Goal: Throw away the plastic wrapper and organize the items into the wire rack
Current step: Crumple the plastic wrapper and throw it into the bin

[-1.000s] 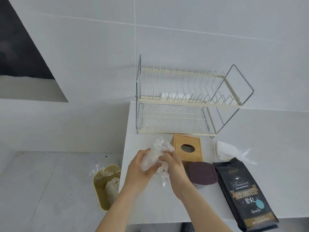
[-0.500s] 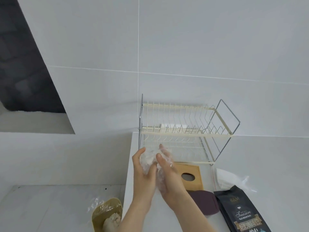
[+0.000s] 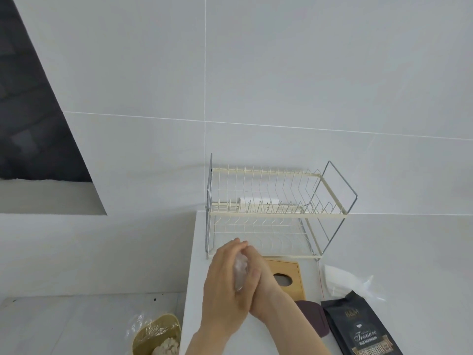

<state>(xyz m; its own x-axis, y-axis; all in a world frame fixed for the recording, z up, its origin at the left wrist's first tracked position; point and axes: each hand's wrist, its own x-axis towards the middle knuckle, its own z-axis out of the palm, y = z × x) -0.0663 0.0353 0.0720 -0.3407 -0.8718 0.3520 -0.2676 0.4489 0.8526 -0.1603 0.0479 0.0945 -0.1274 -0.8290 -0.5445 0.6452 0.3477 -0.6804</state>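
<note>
The plastic wrapper (image 3: 240, 274) is crushed into a small clear wad, pressed between the person's two palms above the near left part of the white bench (image 3: 409, 252). Only a narrow strip of it shows in the gap between the hands. The left hand (image 3: 227, 285) lies over it from the left, its fingers (image 3: 236, 245) stretched forward and closed against the wad. The right hand (image 3: 266, 285) presses in from the right and from below, its thumb wrapped over the edge of the left hand, so both hands are clamped shut on the wrapper.

Just behind the hands stands the wire rack (image 3: 276, 213), a cream and chrome frame with two tiers, set at the back left of the bench against the tiled wall (image 3: 281, 73). Both tiers look bare, though a small white object shows through the wires at the back of the upper one; what it is cannot be told.

Just in front of the rack, partly hidden by the right hand, lies a flat wooden lid (image 3: 289, 275) with an oval hole in it. Nearer the person, touching or close beside it, is a dark purple container (image 3: 312, 319), partly covered by the right forearm. To its right lies a black coffee bag (image 3: 363, 329) with gold lettering, and behind that a white plastic pouch (image 3: 343, 280).

On the floor left of the bench stands a tan bin (image 3: 156, 336) lined with a clear bag, with some pale rubbish in it.
</note>
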